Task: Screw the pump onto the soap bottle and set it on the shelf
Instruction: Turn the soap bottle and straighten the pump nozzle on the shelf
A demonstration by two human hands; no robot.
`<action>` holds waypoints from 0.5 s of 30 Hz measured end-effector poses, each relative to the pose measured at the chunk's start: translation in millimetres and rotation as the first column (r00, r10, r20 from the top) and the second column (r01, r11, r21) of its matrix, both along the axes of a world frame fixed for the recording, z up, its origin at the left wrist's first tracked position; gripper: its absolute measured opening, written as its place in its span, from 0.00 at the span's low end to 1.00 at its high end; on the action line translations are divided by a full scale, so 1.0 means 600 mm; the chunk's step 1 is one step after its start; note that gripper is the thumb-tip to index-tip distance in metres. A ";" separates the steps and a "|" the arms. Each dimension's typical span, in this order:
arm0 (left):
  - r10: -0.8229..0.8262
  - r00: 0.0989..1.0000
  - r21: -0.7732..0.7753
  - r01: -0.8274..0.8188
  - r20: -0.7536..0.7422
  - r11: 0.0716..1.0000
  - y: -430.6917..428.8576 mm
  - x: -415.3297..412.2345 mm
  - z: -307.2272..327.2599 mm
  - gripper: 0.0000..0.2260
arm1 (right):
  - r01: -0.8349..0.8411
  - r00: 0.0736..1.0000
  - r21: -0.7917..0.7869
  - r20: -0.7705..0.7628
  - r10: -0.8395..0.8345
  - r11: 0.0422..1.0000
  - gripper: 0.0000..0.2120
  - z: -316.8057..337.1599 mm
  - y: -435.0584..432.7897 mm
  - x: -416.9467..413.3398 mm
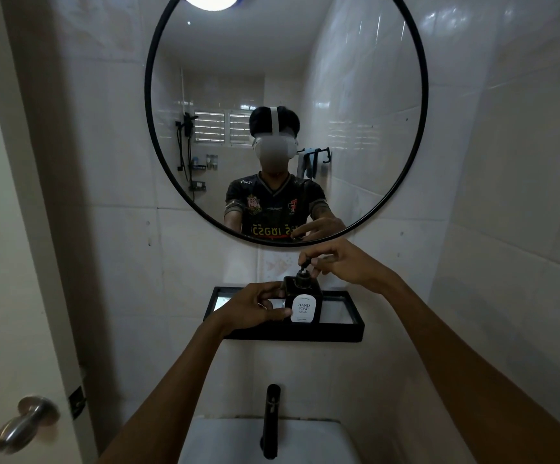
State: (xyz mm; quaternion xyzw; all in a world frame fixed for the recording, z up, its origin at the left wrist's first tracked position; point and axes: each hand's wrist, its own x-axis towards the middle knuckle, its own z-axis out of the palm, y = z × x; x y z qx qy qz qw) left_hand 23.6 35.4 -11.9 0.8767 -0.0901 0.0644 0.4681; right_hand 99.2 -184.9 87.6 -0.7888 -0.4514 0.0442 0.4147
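Above shelf: hands apparently gripping bottle

One bottle, one pump, one shelf. Two hands: left, right. One mirror, one tap, one sink, one doorknob, one lamp.
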 end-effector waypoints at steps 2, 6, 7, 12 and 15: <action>0.000 1.000 -0.006 0.000 0.003 1.000 0.000 -0.001 0.000 0.28 | 0.002 1.000 -0.001 -0.002 -0.002 1.000 0.11 0.000 0.001 0.000; -0.003 1.000 -0.001 0.003 0.010 1.000 0.001 0.001 -0.001 0.28 | -0.002 1.000 -0.004 -0.019 0.002 1.000 0.11 0.000 0.000 0.001; -0.003 1.000 -0.005 0.003 0.008 1.000 0.002 0.002 -0.001 0.29 | -0.008 1.000 -0.008 -0.023 0.008 1.000 0.11 0.001 -0.001 0.002; 0.006 1.000 -0.003 -0.006 0.000 1.000 0.004 0.004 -0.002 0.30 | -0.024 0.999 -0.044 -0.048 0.022 0.999 0.11 0.006 -0.002 0.011; 0.006 1.000 -0.010 -0.006 -0.005 1.000 0.004 0.005 -0.003 0.31 | -0.034 0.998 -0.050 -0.060 0.031 0.998 0.10 0.007 -0.003 0.018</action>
